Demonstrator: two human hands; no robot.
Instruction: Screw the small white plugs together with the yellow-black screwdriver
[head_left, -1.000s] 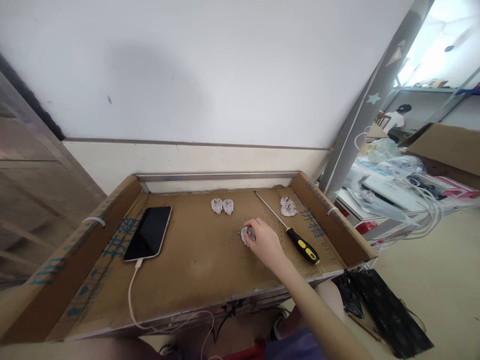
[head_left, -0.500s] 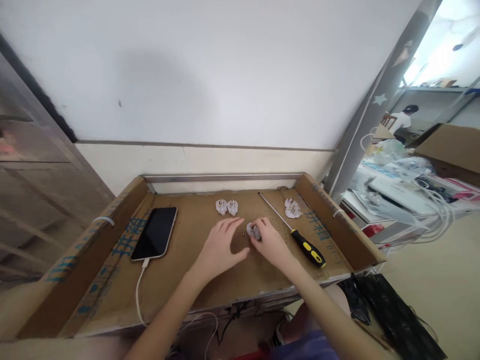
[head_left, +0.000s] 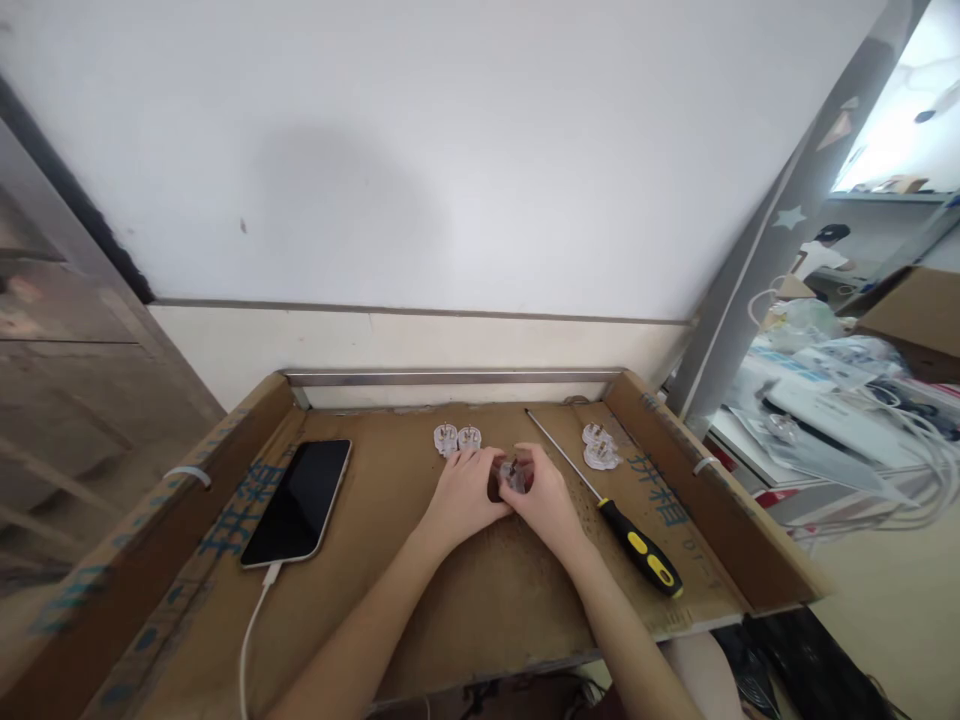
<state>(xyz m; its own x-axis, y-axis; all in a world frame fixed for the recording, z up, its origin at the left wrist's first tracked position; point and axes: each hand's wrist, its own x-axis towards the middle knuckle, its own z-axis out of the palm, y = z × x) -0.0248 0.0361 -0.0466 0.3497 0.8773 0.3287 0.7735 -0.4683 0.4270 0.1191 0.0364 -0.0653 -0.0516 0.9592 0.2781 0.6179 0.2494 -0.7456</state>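
Observation:
A small clear plastic piece [head_left: 514, 474] with metal parts is between my hands over the cardboard surface [head_left: 390, 470]. My right hand [head_left: 546, 500] has its fingers closed round the right side of the piece. My left hand [head_left: 466, 495] curls in from the other side, its fingertips touching or very near the piece. Behind my left hand, two clear plug-like pieces [head_left: 457, 438] with upright pins lie side by side. Two more clear pieces [head_left: 600, 447] rest at the back right. To the right of my right hand lies a screwdriver [head_left: 641, 548] with a black and yellow handle.
A phone [head_left: 298, 502] with a white cable lies at the left. Cardboard walls [head_left: 720, 500] edge the work surface, and a white wall rises behind. On the far right stand a cluttered table and an open carton [head_left: 915, 310]; a person sits beyond.
My left hand has moved right and closed in toward the piece, meeting my right hand. The camera view has shifted slightly, so the surface appears lower and larger.

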